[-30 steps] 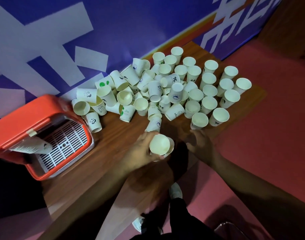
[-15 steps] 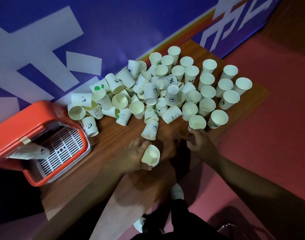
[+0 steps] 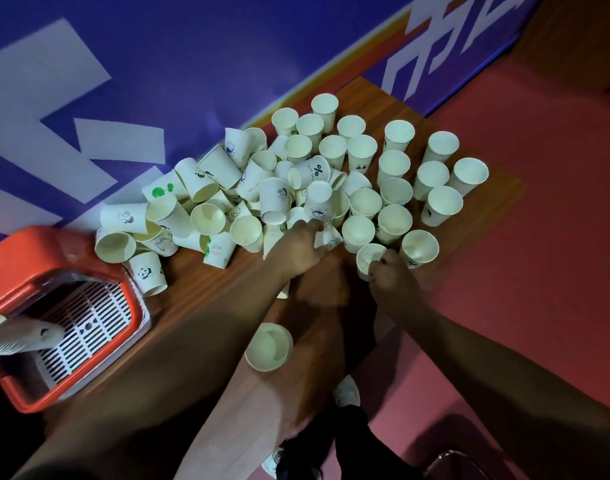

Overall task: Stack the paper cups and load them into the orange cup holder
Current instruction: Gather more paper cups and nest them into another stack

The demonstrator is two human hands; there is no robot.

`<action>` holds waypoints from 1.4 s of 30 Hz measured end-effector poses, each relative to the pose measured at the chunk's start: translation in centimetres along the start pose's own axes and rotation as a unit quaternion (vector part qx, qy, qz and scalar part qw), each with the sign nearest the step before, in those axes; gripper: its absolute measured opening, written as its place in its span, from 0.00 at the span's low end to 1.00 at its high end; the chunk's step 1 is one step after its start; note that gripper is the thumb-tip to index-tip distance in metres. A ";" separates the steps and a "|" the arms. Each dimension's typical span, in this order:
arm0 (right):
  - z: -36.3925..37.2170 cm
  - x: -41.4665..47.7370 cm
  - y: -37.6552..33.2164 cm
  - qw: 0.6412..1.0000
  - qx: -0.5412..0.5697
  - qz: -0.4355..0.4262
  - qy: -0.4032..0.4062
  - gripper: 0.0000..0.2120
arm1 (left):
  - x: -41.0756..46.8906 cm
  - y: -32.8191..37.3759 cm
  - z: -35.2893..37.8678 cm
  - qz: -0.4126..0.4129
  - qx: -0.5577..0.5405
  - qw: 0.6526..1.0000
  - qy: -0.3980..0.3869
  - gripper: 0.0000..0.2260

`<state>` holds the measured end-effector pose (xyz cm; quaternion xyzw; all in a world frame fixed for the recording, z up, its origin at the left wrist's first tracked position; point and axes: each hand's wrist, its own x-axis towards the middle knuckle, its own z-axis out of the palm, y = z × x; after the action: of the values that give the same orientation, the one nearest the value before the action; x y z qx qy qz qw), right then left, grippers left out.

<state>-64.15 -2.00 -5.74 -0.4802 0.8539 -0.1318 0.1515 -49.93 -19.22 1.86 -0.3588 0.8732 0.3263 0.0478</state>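
white paper cups (image 3: 279, 194) are heaped on the wooden table (image 3: 199, 289), beside the orange holder (image 3: 37, 251) (a stack (image 3: 19, 341) lies inside). a tipped cup (image 3: 328, 239) is gripped by the left hand (image 3: 295, 252); an upright cup (image 3: 367, 256) is pinched at the rim by the right hand (image 3: 390, 275).

There is 1 view only, from a camera on the person's head, so no 2nd view shares any part of it. It looks forward and steeply down at the table (image 3: 192, 285), which runs slantwise across the frame. The camera sits close: both forearms fill the near part, and the left hand (image 3: 296, 251) and right hand (image 3: 390, 278) fall near the centre. The paper cups (image 3: 279, 192) lie just beyond them. The orange cup holder (image 3: 37, 247) is cut off by the left edge. A blue banner (image 3: 192, 64) closes the far side, with red floor (image 3: 539, 271) on the right. The dim near edge shows what may be a shoe (image 3: 347, 389).
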 end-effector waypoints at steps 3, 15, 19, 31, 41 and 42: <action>-0.2 -0.4 0.7 0.999 -0.017 -0.038 0.010 0.02 | 2.2 2.2 1.2 0.038 -0.003 0.999 -0.034 0.23; -2.9 -2.0 3.1 0.997 0.066 -0.017 0.033 0.03 | 5.7 2.9 5.4 -0.004 0.039 0.994 -0.098 0.16; -3.6 -2.2 2.9 0.991 0.116 -0.020 0.062 0.04 | 4.5 2.9 3.8 0.024 0.007 0.999 -0.031 0.12; -6.4 -4.2 -5.3 0.949 0.308 0.001 0.065 0.07 | -7.8 -4.3 -6.9 0.002 -0.189 0.971 0.147 0.06; -5.6 -8.1 -16.7 0.937 0.310 -0.157 -0.013 0.12 | -19.2 -8.8 -7.8 -0.089 -0.416 0.870 0.250 0.11; -5.1 -8.6 -17.1 0.935 0.311 -0.170 -0.023 0.16 | -19.8 -9.0 -7.6 -0.093 -0.426 0.863 0.256 0.11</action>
<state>-48.53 -2.77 6.47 -0.5501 0.6720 -0.4037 0.2880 -28.23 -16.77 9.24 -0.4949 0.5935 0.5566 -0.3049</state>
